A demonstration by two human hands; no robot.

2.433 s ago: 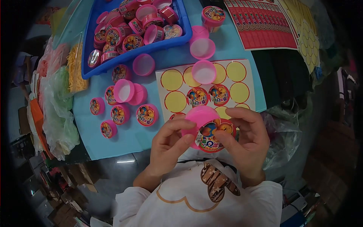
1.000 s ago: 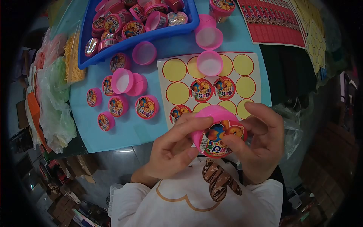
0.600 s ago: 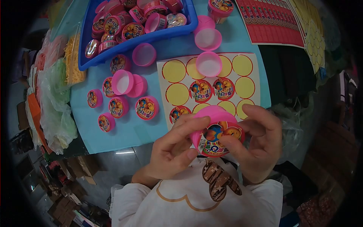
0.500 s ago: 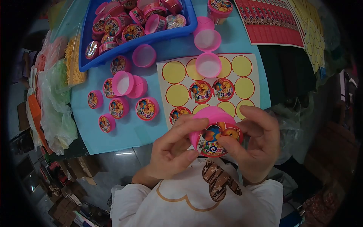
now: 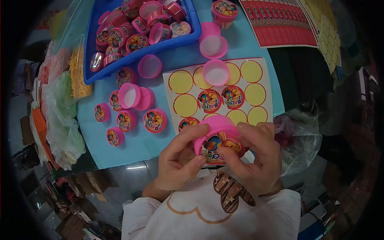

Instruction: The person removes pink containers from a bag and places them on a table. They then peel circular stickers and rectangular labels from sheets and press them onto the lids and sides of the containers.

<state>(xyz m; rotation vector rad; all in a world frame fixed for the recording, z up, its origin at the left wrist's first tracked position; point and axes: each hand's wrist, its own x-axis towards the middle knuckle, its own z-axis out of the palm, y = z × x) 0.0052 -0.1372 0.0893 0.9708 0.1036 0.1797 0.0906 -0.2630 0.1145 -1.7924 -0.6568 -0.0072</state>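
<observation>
Low in the head view, in front of my chest, both hands hold a pink round plastic tub. My left hand is closed on its left side, with the thumb low and the index finger on the rim. A round, red-edged bear sticker lies across the face turned toward me. My right hand grips the right side; its thumb presses on the sticker and its fingers curl over the edge. Just beyond the hands lies a sticker sheet with yellow bare circles and a few bear stickers left on it.
A blue basket full of pink tubs stands at the back left. Several stickered tubs and open pink pieces lie on the blue tabletop. Red printed sheets are at the back right. Plastic bags line the left edge.
My right fingers have come in from the right and now rest on the tub's upper right edge. The tub has shifted slightly left and down in view.
</observation>
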